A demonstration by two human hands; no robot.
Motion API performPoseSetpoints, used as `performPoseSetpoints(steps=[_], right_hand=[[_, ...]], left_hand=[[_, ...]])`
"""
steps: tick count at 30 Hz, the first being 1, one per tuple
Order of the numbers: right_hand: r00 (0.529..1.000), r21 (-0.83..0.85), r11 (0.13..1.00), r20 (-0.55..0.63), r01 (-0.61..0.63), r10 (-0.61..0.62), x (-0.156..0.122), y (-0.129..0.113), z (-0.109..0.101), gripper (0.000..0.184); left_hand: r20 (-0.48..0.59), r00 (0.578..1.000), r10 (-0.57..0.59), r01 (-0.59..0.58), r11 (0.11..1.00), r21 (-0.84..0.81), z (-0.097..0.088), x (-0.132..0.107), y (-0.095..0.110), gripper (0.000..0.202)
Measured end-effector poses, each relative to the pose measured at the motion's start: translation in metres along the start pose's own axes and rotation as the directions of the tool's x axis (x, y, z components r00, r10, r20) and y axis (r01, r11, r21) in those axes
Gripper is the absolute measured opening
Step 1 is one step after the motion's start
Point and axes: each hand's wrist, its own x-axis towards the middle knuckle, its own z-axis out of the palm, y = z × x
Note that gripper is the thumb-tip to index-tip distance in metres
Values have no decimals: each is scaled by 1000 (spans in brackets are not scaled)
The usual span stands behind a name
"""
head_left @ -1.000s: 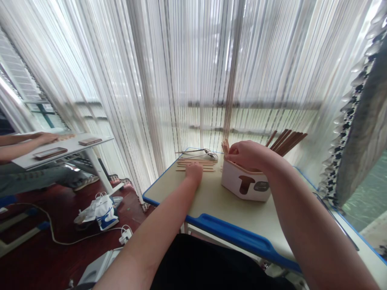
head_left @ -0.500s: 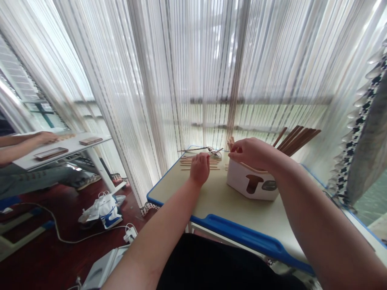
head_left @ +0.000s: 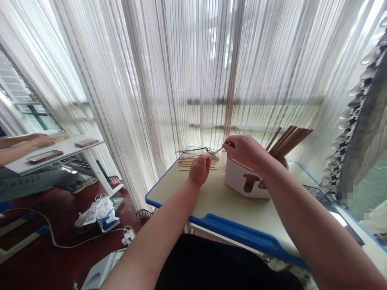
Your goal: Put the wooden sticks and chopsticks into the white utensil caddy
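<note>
My left hand is closed in a pinch above the desk, at the near end of a thin light stick. My right hand pinches the stick's upper end, so it slants between the two hands. What lies inside the left fingertips is partly hidden. Below and behind the left hand, several thin wooden sticks lie in rows on the desk. Just under my right hand stands a white box with a mushroom-shaped cutout. Several brown flat sticks lean out beyond its right side.
The cream desk has a blue rim. A dark tablet-like device lies at right under my forearm. Striped curtains hang behind. At left, another person's hands rest over a white table. A white bag and cable lie on the floor.
My right hand has moved left from over the white box and now pinches the upper end of the stick. My left hand stays nearly in place. The view has shifted slightly.
</note>
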Motion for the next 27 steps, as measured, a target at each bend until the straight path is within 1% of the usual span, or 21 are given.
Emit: performPoseSetpoints(steps=[3, 5, 8, 11, 13, 14, 15, 17, 19, 21, 23, 27], right_hand=[[989, -32, 999, -146, -29, 24, -1, 4, -8, 29], [982, -43, 998, -188, -37, 28, -1, 6, -12, 27], [982, 4, 999, -186, -36, 36, 0, 7, -11, 26], [988, 127, 992, -153, -17, 37, 1, 5, -8, 25], [994, 201, 980, -108, 4, 18, 0, 4, -9, 25], [994, 218, 976, -110, 12, 12, 0, 5, -10, 25], [990, 220, 975, -137, 17, 14, -1, 6, -13, 26], [967, 192, 981, -252, 8, 41, -3, 10, -21, 28], [919, 164, 986, -383, -26, 88, -6, 18, -33, 32], [877, 149, 987, -464, -64, 127, -9, 29, -44, 36], [856, 135, 986, -493, -98, 153, -12, 39, -54, 38], [838, 103, 980, -507, -172, 201, -17, 55, -68, 42]], left_hand=[[137, 988, -77, 66, 994, 82, 1, 1, 0, 34], [218, 967, -131, 106, 987, 120, 2, 2, 1, 38], [313, 933, -178, 134, 979, 156, 3, 2, 4, 40], [385, 909, -157, 104, 982, 157, 2, 2, 7, 43], [404, 903, -146, 89, 984, 156, 3, 1, 9, 44], [404, 903, -149, 91, 983, 160, 3, 1, 9, 44], [402, 902, -158, 97, 981, 169, 4, 1, 8, 43], [399, 899, -182, 112, 975, 192, 6, 1, 7, 41], [404, 894, -193, 117, 971, 207, 7, 1, 5, 40], [413, 887, -207, 124, 968, 219, 8, 1, 4, 41], [427, 877, -222, 134, 965, 226, 8, 1, 4, 42], [453, 862, -228, 132, 963, 233, 7, 1, 5, 41]])
